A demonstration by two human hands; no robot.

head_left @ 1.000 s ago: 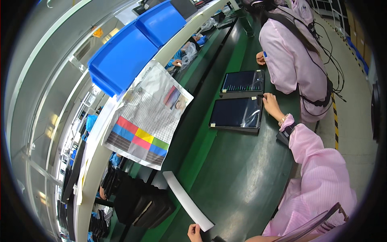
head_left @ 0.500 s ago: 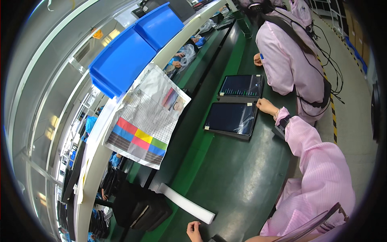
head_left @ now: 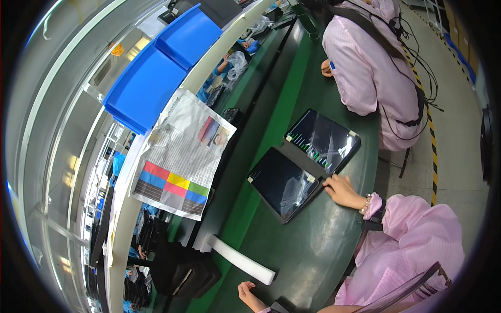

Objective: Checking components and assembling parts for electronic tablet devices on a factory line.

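Note:
My right hand (head_left: 345, 193), in a pink striped sleeve, closes its fingers on the near corner of a dark tablet (head_left: 284, 185). The tablet has a black screen, pale corner stickers and shiny film on its glass. Behind it lies a second tablet (head_left: 323, 140) with short green lines on its lit screen. A grey flap shows between the two, and both rest at a slant on the green bench. My left hand (head_left: 249, 296) is at the lower edge, loosely curled with nothing visible in it. Close to it lies a long white foam strip (head_left: 242, 261).
A person in pink (head_left: 355, 68) is at the bench's right side, farther along. On the left are blue bins (head_left: 146, 83), a hanging printed sheet (head_left: 180, 156) and a black bag-like object (head_left: 182, 271). Other people's hands show beyond the divider. Yellow-black tape (head_left: 432, 156) marks the floor.
Both tablets have turned clockwise and shifted nearer, with my right hand moving along at the corner. My left hand has moved slightly left.

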